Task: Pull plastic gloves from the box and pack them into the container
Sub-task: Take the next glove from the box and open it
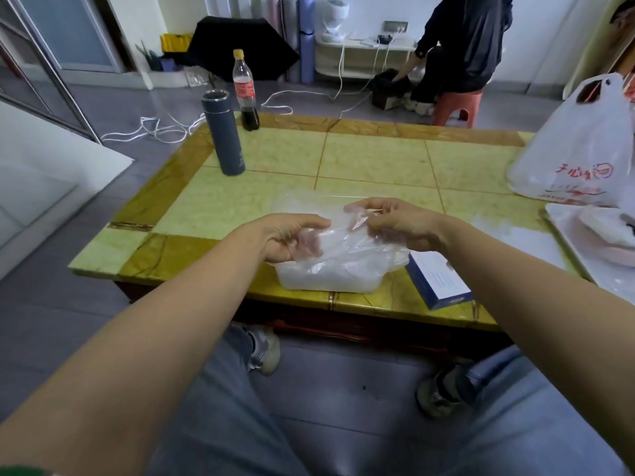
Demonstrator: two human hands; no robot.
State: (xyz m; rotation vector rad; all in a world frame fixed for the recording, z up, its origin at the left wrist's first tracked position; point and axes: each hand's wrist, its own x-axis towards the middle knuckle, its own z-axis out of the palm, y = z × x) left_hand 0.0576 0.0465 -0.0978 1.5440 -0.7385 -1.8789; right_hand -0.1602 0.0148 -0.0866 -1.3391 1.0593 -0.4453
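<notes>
Plastic film, clear & very thin: the glove [343, 240] hangs b/w both hands just above the container [326, 283], a translucent tub at the near edge of the counter [378, 159] w/ crumpled film bulging over its rim. Left grip [292, 237] has its fingers curled round the left end of the film. Right grip [400, 223] pinches the right end b/w thumb & fingertips, w/ some film draped over them. The box [441, 280], blue & white, lies just right of the container; can't tell if they touch. Handling, as a judgement: the glove is near weightless, limp, no stiffness at all, slick, prob. clingy w/ static, so it sticks to skin & to other gloves. It won't shatter but could tear if yanked or snagged. Best hold is a light pinch on a bunched edge, not a flat single layer, which slips. Cuff vs finger end can't be made out here. The packed film looks springy, so it needs pressing down mid-tub w/ flat fingers, other hand steadying the tub, since a light tub may slide on the glossy top. Grey flask [223, 132] & cola bottle [244, 87] stand far left, well apart.
</notes>
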